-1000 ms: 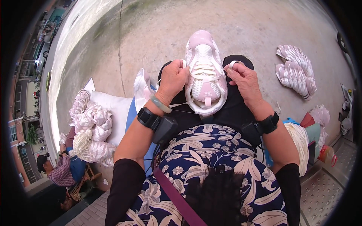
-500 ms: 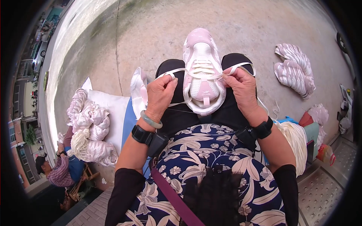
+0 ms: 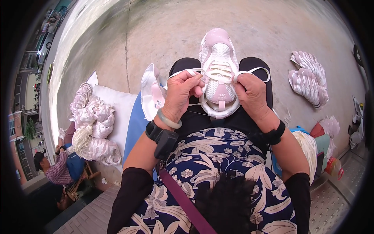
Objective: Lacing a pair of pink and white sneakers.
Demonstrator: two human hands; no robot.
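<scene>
Shoe (image 3: 218, 97) stands between the knees, toe pointing away; sole and whatever bears it are hidden; collar opening faces the torso, inside mostly out of sight behind the tongue; white lace (image 3: 220, 72) runs out both sides. Right hand (image 3: 252, 94): thumb and index closed together on the lace, loop sticking out beyond; other fingers curled, tips hidden. Left hand (image 3: 180, 91): fingers curled, thumb near index, lace passing right at them; can't tell if it's gripped. Clear reddish container (image 3: 334, 167) at lower right, contents unreadable; pale strand bundle (image 3: 303, 148) partly hidden by the right forearm; pink-white bundles (image 3: 103, 150) at left, overlapping, pieces hard to separate; seated person (image 3: 60, 171) small near the dark rim.
</scene>
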